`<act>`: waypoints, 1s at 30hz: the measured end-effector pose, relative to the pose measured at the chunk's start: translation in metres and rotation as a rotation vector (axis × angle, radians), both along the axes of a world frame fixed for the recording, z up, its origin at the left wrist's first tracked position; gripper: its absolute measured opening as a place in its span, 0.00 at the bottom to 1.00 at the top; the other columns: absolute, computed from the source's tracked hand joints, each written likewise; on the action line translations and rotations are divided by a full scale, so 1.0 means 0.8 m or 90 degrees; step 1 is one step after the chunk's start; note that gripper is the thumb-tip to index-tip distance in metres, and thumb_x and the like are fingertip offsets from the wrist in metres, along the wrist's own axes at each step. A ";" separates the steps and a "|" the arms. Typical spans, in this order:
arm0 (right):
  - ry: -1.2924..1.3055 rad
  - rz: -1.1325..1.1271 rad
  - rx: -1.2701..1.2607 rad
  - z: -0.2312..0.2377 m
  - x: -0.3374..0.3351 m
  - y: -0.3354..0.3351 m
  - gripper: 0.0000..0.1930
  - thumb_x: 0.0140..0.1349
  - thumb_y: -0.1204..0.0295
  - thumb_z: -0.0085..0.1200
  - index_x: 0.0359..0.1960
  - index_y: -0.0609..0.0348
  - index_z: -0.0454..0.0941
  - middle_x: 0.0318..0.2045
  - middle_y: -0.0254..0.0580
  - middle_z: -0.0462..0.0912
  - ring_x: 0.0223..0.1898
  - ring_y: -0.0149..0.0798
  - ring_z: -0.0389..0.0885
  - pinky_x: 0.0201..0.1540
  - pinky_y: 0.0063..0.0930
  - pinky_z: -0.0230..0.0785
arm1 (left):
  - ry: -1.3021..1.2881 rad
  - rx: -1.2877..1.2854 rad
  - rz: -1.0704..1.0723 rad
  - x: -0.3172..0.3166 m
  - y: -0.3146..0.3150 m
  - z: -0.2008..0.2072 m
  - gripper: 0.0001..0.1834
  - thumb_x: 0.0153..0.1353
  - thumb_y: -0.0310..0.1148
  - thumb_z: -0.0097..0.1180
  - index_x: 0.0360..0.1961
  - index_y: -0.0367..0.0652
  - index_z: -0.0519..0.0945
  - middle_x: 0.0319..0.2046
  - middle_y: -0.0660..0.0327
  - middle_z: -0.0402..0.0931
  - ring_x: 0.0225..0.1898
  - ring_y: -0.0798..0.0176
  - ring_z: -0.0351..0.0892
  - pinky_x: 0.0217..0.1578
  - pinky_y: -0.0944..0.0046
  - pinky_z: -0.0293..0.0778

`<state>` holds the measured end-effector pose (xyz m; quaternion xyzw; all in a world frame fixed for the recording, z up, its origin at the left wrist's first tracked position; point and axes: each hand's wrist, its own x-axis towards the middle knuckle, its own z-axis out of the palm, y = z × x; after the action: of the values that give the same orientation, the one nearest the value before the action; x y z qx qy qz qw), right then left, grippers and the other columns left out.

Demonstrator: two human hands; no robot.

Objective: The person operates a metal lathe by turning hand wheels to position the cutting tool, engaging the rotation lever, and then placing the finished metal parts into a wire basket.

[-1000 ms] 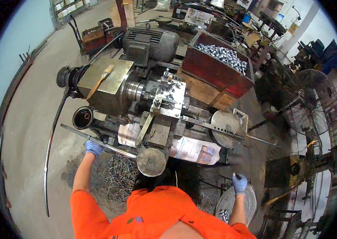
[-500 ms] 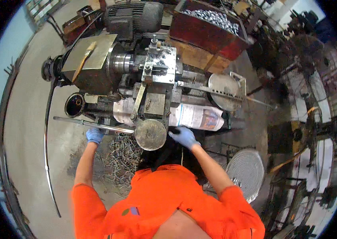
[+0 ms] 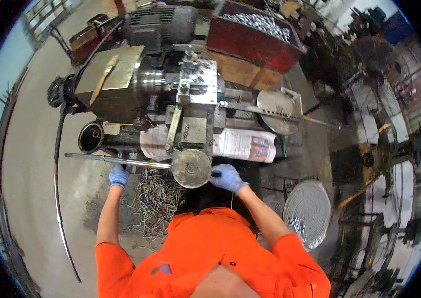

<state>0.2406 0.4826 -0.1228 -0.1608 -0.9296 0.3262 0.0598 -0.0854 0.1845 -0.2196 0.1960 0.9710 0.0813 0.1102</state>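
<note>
A lathe-like machine stands in front of me, its spindle to the left of a shiny metal block. My left hand, in a blue glove, is curled at the machine's near left edge, just below a long metal rod; what it grips is hidden. To the right of a round greasy metal disc, my right hand, also gloved in blue, has its fingers closed around a small dark part I cannot make out. The rod reaches the disc's left side.
Metal shavings are heaped on the floor below the machine. A brush lies on the headstock cover. Behind stands a red bin of small shiny parts. At right is a round tray with metal pieces. Printed paper covers the bed.
My left hand has dropped slightly lower and my right hand has shifted slightly lower beside the disc. The rod now lies flatter. The whole view has shifted a little.
</note>
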 end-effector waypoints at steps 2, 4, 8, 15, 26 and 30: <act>0.011 -0.030 -0.023 0.057 0.011 0.008 0.19 0.52 0.54 0.56 0.32 0.58 0.81 0.32 0.47 0.82 0.37 0.45 0.81 0.44 0.34 0.71 | -0.036 0.001 0.028 0.014 0.000 0.018 0.24 0.54 0.56 0.49 0.37 0.46 0.78 0.37 0.48 0.77 0.39 0.43 0.76 0.40 0.48 0.72; 0.048 -0.066 -0.034 0.091 0.026 0.030 0.17 0.51 0.58 0.59 0.33 0.60 0.81 0.32 0.47 0.82 0.35 0.43 0.82 0.41 0.32 0.72 | -0.070 0.061 0.009 0.014 -0.001 0.022 0.25 0.54 0.56 0.49 0.38 0.45 0.78 0.37 0.47 0.77 0.40 0.43 0.76 0.40 0.48 0.71; 0.078 -0.073 0.015 0.206 -0.016 0.062 0.12 0.50 0.65 0.61 0.30 0.61 0.82 0.25 0.46 0.82 0.27 0.36 0.82 0.33 0.25 0.72 | -0.152 0.080 0.045 0.029 -0.029 0.045 0.26 0.53 0.56 0.51 0.39 0.44 0.78 0.37 0.46 0.77 0.42 0.44 0.75 0.43 0.51 0.70; 0.262 0.137 0.199 0.311 -0.179 0.087 0.10 0.48 0.61 0.60 0.26 0.53 0.83 0.27 0.43 0.81 0.35 0.44 0.78 0.40 0.32 0.69 | -0.199 0.250 0.097 0.019 -0.113 0.178 0.24 0.58 0.48 0.51 0.48 0.41 0.74 0.39 0.48 0.77 0.41 0.51 0.77 0.43 0.58 0.71; -0.121 0.187 0.385 0.274 -0.329 0.046 0.30 0.49 0.42 0.48 0.26 0.63 0.80 0.26 0.55 0.80 0.33 0.50 0.80 0.42 0.38 0.70 | -0.005 0.350 0.467 0.017 -0.337 0.237 0.27 0.58 0.59 0.44 0.38 0.45 0.78 0.22 0.54 0.77 0.26 0.53 0.77 0.28 0.56 0.71; -0.099 0.183 0.370 0.270 -0.328 0.047 0.31 0.49 0.41 0.49 0.26 0.63 0.80 0.26 0.56 0.80 0.33 0.51 0.80 0.42 0.38 0.71 | 0.135 -0.017 0.425 0.109 -0.182 0.277 0.30 0.52 0.61 0.49 0.39 0.44 0.78 0.28 0.50 0.79 0.32 0.47 0.79 0.33 0.52 0.72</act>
<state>-0.0221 0.5200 0.0934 -0.0285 -0.9987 0.0395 -0.0144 0.0021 0.0391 0.0017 -0.1266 0.9886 0.0790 -0.0215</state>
